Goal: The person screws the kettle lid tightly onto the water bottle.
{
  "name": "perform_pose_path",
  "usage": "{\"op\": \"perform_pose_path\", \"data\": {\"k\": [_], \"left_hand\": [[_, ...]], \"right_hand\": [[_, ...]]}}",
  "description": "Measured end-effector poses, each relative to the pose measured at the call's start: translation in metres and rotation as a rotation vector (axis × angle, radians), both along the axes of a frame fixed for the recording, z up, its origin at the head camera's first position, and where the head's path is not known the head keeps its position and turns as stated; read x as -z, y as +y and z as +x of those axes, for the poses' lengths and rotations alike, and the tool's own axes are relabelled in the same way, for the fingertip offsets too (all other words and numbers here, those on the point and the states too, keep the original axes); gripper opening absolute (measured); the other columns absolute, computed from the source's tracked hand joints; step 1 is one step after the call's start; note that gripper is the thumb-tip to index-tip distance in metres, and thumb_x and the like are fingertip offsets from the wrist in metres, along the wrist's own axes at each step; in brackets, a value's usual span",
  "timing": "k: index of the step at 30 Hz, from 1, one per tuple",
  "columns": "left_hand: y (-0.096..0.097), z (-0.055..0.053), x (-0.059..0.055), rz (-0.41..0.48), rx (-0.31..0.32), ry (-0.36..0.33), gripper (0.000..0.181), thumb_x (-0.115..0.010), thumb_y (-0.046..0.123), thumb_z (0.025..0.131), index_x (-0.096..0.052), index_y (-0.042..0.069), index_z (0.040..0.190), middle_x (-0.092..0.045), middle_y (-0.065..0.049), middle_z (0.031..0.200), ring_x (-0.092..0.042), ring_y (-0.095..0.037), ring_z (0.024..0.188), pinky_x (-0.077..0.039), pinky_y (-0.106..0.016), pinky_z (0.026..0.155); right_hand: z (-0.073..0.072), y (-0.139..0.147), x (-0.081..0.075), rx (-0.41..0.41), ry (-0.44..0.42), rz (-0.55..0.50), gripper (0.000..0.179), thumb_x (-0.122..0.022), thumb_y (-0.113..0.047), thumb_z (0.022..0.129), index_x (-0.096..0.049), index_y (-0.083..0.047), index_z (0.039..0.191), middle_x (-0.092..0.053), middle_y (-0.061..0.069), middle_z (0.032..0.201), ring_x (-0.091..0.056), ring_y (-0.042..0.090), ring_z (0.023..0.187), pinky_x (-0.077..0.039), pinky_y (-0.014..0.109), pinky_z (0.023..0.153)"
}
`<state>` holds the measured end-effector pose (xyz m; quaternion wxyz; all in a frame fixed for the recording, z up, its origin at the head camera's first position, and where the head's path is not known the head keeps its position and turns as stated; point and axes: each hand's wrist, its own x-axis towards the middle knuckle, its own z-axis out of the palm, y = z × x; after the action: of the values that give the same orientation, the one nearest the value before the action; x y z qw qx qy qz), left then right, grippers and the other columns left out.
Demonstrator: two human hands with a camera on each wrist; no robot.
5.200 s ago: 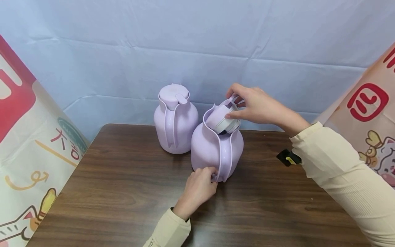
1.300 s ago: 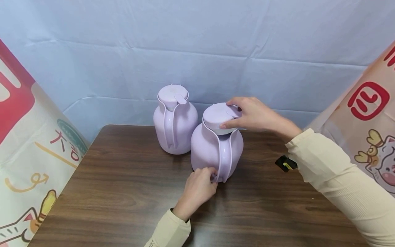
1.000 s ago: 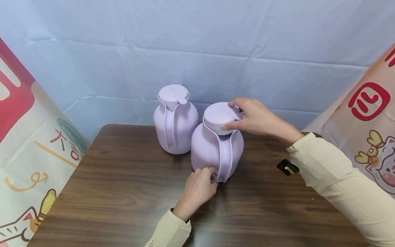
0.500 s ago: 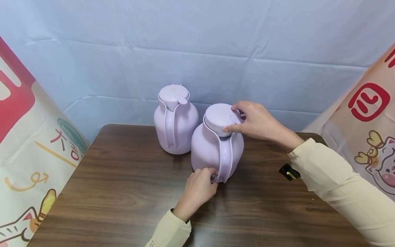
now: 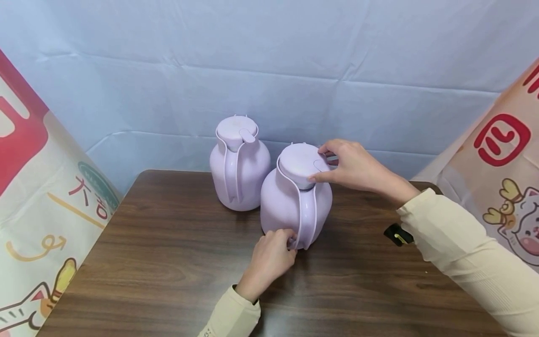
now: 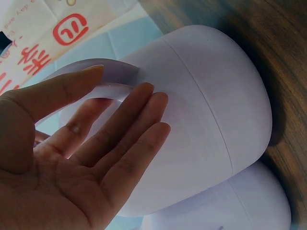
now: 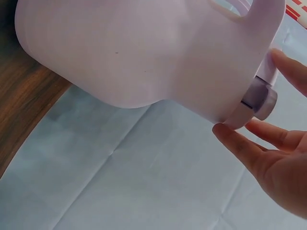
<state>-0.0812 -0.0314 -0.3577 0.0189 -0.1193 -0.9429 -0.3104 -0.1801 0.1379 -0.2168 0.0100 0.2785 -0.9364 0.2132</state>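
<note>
- Nearest to the person, the desk (image 5: 181,271) has a broad brown surface, and its near edge lies out of my view.
- The left grip (image 5: 271,255) comes from below and is clamped on the handle (image 5: 308,217) of the front jug (image 5: 280,201), low down: the thumb and one finger pinch it, while the other fingers lie rather straight before the body.
- The front jug stands upright on the desk, long axis vertical, with its handle turned toward the person. From the left grip it lies just ahead.
- On its mouth sits the lid (image 5: 301,159), below and to the left of the right grip (image 5: 355,164). Thumb and fingers of this grip are clamped on the rim, on both sides of the lever (image 5: 321,165). The right grip is nearer to the lid.
- The relation which matters most, I judge, is this: the lever points to the right, into the right grip, and not over the handle.
- The rear jug (image 5: 250,173) stands upright behind, to the left; I cannot tell if the two jugs touch.
- Behind them the far edge of the desk is near, then the blue cloth (image 5: 269,47). Room for moving seems wider upward and toward the right.
</note>
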Motion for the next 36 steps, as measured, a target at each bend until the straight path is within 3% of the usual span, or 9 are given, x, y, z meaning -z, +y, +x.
{"op": "perform_pose_path", "data": {"k": [12,18,24,36], "left_hand": [[0.0,0.0,0.0,-0.005,0.005,0.013,0.018,-0.066,0.002,0.069,-0.068,0.01,0.086,-0.054,0.005,0.062,-0.046,-0.012,0.051,-0.04,-0.028,0.05],[0.0,-0.001,0.0,-0.006,0.004,-0.002,0.019,-0.066,0.002,0.07,-0.068,0.01,0.087,-0.055,0.005,0.063,-0.046,-0.012,0.051,-0.04,-0.027,0.05],[0.0,-0.001,0.0,-0.001,0.004,-0.003,0.019,-0.067,0.002,0.07,-0.068,0.009,0.087,-0.056,0.005,0.064,-0.046,-0.012,0.051,-0.04,-0.027,0.051],[-0.001,-0.001,0.0,0.007,0.006,-0.016,0.02,-0.067,0.003,0.071,-0.068,0.009,0.089,-0.057,0.004,0.065,-0.047,-0.012,0.052,-0.041,-0.027,0.052]], "right_hand": [[-0.003,0.008,-0.008,-0.052,-0.131,-0.016,0.051,-0.068,-0.026,0.081,-0.054,0.007,0.116,-0.059,0.021,0.112,-0.059,0.032,0.1,-0.043,0.041,0.087],[-0.008,0.012,-0.01,-0.082,-0.108,-0.017,0.031,-0.057,-0.012,0.087,-0.058,0.005,0.113,-0.063,0.02,0.106,-0.06,0.031,0.099,-0.044,0.043,0.084],[-0.012,0.013,-0.009,-0.105,-0.096,-0.032,0.032,-0.045,0.003,0.086,-0.055,0.005,0.117,-0.06,0.022,0.111,-0.059,0.032,0.1,-0.045,0.042,0.082],[-0.018,0.013,-0.001,-0.138,-0.095,-0.031,0.037,-0.053,0.002,0.083,-0.054,0.004,0.12,-0.058,0.02,0.116,-0.059,0.031,0.102,-0.043,0.043,0.086]]}}
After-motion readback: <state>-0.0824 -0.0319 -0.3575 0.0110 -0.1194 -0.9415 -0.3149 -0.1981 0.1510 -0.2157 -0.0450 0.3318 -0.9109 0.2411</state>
